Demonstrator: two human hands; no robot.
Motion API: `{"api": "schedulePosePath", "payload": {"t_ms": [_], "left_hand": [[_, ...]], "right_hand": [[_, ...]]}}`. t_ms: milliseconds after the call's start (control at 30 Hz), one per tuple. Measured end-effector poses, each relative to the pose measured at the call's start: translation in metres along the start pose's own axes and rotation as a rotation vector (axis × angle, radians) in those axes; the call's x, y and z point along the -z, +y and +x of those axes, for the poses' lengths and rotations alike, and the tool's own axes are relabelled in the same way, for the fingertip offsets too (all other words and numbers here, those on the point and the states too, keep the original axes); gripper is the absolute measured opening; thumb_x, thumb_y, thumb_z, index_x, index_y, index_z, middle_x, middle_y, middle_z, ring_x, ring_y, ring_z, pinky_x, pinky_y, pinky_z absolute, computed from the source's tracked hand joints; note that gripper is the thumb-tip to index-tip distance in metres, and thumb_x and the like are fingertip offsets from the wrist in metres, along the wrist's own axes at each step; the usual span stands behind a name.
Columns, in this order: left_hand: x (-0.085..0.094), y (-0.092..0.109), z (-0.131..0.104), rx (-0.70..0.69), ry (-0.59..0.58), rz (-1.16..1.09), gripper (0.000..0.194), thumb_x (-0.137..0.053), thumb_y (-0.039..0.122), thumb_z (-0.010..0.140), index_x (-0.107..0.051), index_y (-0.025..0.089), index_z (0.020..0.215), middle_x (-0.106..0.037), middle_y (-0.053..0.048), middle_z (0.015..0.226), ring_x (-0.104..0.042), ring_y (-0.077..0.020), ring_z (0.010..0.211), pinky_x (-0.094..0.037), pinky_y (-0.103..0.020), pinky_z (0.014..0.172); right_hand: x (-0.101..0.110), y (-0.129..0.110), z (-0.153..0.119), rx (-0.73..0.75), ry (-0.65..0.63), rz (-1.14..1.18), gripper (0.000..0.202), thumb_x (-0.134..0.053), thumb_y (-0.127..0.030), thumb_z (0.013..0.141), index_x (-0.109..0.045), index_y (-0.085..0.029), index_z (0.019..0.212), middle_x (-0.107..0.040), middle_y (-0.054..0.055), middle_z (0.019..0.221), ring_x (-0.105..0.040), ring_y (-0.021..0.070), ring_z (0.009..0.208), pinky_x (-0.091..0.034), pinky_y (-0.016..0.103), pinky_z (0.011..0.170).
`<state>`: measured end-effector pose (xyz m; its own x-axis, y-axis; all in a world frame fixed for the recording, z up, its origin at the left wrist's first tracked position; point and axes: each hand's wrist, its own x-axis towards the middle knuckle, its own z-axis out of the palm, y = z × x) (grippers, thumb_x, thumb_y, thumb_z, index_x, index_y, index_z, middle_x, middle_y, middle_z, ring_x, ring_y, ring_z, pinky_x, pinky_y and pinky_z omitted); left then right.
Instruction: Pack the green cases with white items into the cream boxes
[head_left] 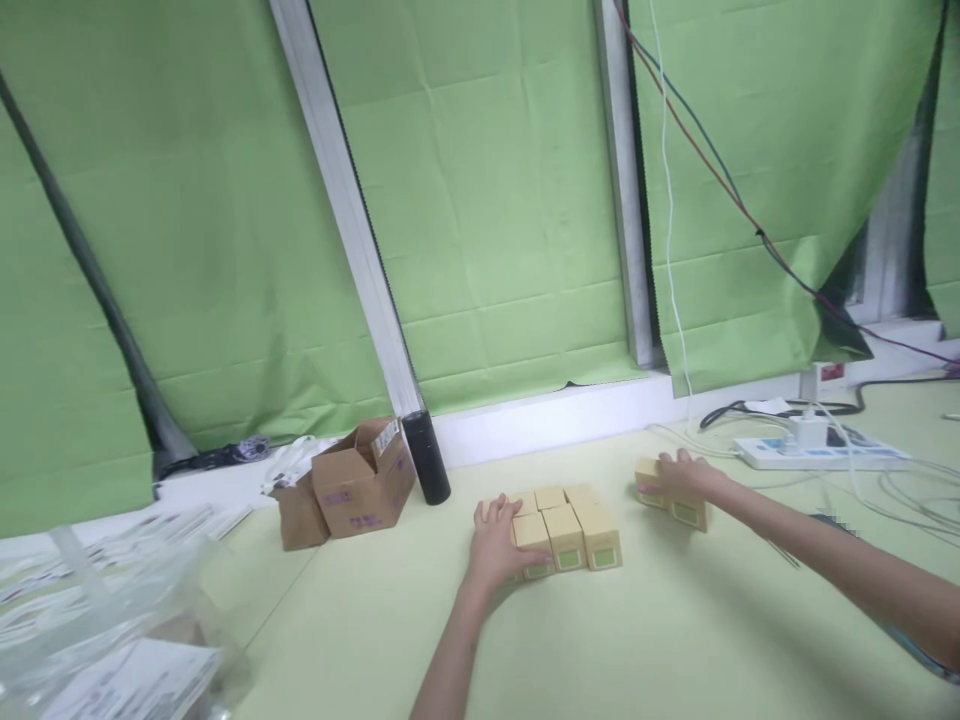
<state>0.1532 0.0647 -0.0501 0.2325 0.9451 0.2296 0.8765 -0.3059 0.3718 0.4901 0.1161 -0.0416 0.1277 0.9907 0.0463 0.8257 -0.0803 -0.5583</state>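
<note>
Several small yellow boxes (564,525) stand packed together in two rows on the pale table, green-and-white labels showing on their front ends. My left hand (496,545) lies over the left end of this group, fingers spread across the box tops and thumb along the front. To the right, apart from the group, my right hand (684,477) grips more yellow boxes (688,514) from above, at least two of them. Its fingers are bent around their tops. The boxes under each palm are partly hidden.
An open brown carton (365,490) and a black cylinder (426,458) stand at the back left. Plastic-wrapped white items (112,640) lie at the left edge. A white power strip (825,453) with loose cables is at the right, below green window coverings (510,200).
</note>
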Motion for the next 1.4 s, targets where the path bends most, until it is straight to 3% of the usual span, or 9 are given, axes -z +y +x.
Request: {"api": "schedulePosePath", "payload": {"t_ms": [133,333,433,533,667,800,967,1167,1400], "left_hand": [[-0.004,0.0,0.0,0.001,0.019,-0.004,0.104,-0.068,0.073,0.04,-0.049,0.017,0.127,-0.038,-0.015,0.141,-0.021,-0.0366,0.133,-0.011,-0.048,0.11],[-0.004,0.005,-0.002,0.003,0.031,-0.001,0.105,-0.065,0.076,0.04,-0.049,0.018,0.126,-0.04,-0.015,0.14,-0.024,-0.0334,0.133,-0.008,-0.047,0.112],[-0.002,0.006,-0.003,0.006,0.016,0.004,0.105,-0.065,0.076,0.041,-0.048,0.019,0.127,-0.038,-0.014,0.142,-0.022,-0.0351,0.134,-0.011,-0.048,0.111],[-0.001,0.006,-0.002,0.019,0.009,0.012,0.089,-0.053,0.076,0.058,-0.048,0.021,0.127,-0.039,-0.011,0.142,-0.021,-0.0323,0.135,-0.013,-0.046,0.111],[0.006,0.007,0.001,0.035,-0.003,0.033,0.065,-0.02,0.066,0.083,-0.047,0.028,0.128,-0.041,-0.006,0.141,-0.023,-0.0273,0.136,-0.01,-0.05,0.111],[0.018,0.016,0.008,-0.046,-0.042,0.092,0.078,-0.047,0.073,0.065,-0.038,0.037,0.134,-0.027,-0.002,0.149,-0.008,-0.0333,0.139,0.008,-0.057,0.107],[0.01,0.03,0.024,-0.081,-0.168,0.118,0.097,-0.059,0.073,0.052,-0.028,0.039,0.138,-0.021,-0.003,0.151,-0.004,-0.0394,0.137,0.008,-0.065,0.102],[-0.009,0.03,0.028,-0.014,-0.187,0.089,0.102,-0.06,0.07,0.052,-0.029,0.029,0.139,-0.019,-0.008,0.151,-0.004,-0.0455,0.135,0.01,-0.069,0.098],[-0.003,0.03,0.033,-0.011,-0.084,-0.143,0.09,-0.064,0.066,0.053,-0.043,0.026,0.132,-0.032,-0.007,0.146,-0.009,-0.0395,0.137,0.003,-0.059,0.107]], "right_hand": [[0.004,0.017,0.006,0.026,-0.13,-0.126,0.029,-0.054,-0.03,0.09,-0.053,-0.017,0.116,-0.057,0.007,0.116,-0.06,0.0202,0.096,-0.051,0.041,0.08],[-0.01,-0.004,0.013,0.399,-0.288,-0.109,0.032,-0.055,-0.032,0.088,-0.052,-0.018,0.118,-0.056,0.007,0.117,-0.057,0.0213,0.099,-0.047,0.043,0.084],[-0.01,0.003,0.006,0.426,-0.283,-0.09,0.055,-0.07,-0.038,0.071,-0.048,-0.02,0.118,-0.058,0.008,0.107,-0.058,0.0246,0.093,-0.047,0.041,0.081],[-0.01,0.014,-0.012,0.41,-0.237,-0.074,0.072,-0.078,-0.039,0.049,-0.047,-0.021,0.112,-0.058,0.008,0.1,-0.058,0.0293,0.089,-0.047,0.041,0.078],[-0.024,0.006,-0.041,0.475,-0.131,-0.028,0.075,-0.071,-0.053,0.056,-0.041,-0.022,0.117,-0.05,0.011,0.117,-0.046,0.031,0.112,-0.04,0.04,0.093],[-0.038,-0.019,-0.054,0.495,-0.05,-0.019,0.067,-0.041,-0.065,0.078,-0.04,-0.016,0.124,-0.046,0.017,0.123,-0.039,0.0342,0.12,-0.032,0.05,0.098],[-0.039,-0.039,-0.04,0.615,-0.105,-0.037,0.095,-0.071,-0.066,0.05,-0.04,-0.033,0.133,-0.024,0.01,0.149,-0.004,0.0427,0.136,-0.004,0.064,0.103],[-0.055,-0.044,-0.023,0.611,-0.202,0.054,0.093,-0.07,-0.068,0.051,-0.044,-0.033,0.133,-0.029,0.01,0.148,-0.009,0.044,0.135,-0.017,0.061,0.102],[-0.049,-0.047,-0.021,0.579,-0.221,0.327,0.087,-0.079,-0.06,0.043,-0.055,-0.034,0.123,-0.041,0.006,0.142,-0.013,0.04,0.135,-0.013,0.058,0.106]]}}
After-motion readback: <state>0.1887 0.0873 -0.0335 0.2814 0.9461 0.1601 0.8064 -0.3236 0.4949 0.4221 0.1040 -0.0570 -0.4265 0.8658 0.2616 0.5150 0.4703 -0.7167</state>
